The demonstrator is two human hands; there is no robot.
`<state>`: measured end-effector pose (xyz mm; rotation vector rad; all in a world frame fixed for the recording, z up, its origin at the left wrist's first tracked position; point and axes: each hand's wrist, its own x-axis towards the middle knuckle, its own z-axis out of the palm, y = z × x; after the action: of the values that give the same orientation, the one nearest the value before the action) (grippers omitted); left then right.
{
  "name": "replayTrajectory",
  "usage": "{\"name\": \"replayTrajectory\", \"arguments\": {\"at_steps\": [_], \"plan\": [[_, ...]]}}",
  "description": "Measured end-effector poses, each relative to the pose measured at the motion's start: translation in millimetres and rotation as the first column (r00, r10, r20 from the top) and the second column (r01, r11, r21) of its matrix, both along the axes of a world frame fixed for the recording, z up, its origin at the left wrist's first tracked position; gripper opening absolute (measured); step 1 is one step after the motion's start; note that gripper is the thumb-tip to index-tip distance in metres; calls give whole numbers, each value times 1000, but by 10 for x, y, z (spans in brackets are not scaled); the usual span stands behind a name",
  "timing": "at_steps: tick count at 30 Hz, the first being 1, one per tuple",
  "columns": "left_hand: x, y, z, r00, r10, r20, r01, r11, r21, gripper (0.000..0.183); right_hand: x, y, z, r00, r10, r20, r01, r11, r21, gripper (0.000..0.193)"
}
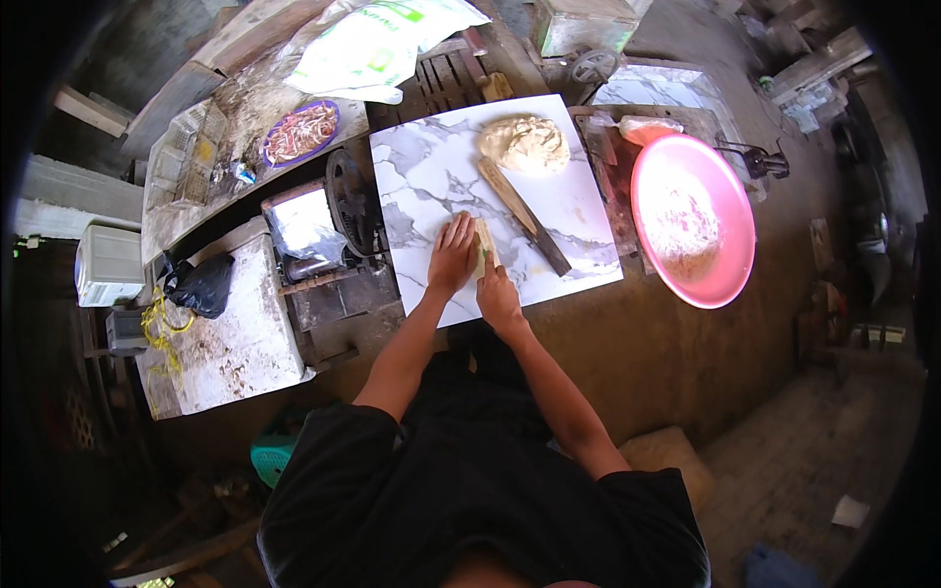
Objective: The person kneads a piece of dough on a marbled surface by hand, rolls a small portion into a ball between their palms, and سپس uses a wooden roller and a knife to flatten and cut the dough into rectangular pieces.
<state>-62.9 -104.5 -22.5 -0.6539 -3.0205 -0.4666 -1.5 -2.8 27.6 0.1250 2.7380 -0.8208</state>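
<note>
My left hand point(452, 254) lies flat on a white marbled slab point(421, 176), fingers spread, pressing on one side of a small pale strip of dough point(483, 238). From the other side my right hand point(497, 291) touches the same strip with its fingertips. A large lump of beige dough point(524, 144) rests at the slab's far edge. Between the lump and my hands a long wooden stick point(522, 214) lies diagonally across the slab.
A big pink basin point(730, 225) with flour stands to the right of the slab. Left of the slab are a metal roller machine point(328, 230), a purple plate of shreds point(300, 132), a black bag point(201, 285) and a white sack point(377, 44).
</note>
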Motion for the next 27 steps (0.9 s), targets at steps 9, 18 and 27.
{"name": "replayTrajectory", "arguments": {"at_steps": [9, 18, 27], "plan": [[-68, -40, -84, 992, -1, -130, 17, 992, 123, 45, 228, 30, -15, 1000, 2, -11, -2, 1000, 9, 52], [-121, -25, -62, 994, -18, -109, 36, 986, 161, 44, 458, 78, 15, 1000, -13, -24, 14, 999, 34, 53], [-144, 14, -126, 995, -1, -95, 15, 990, 139, 45, 683, 173, 127, 999, -48, -4, 48, 999, 11, 51]]}}
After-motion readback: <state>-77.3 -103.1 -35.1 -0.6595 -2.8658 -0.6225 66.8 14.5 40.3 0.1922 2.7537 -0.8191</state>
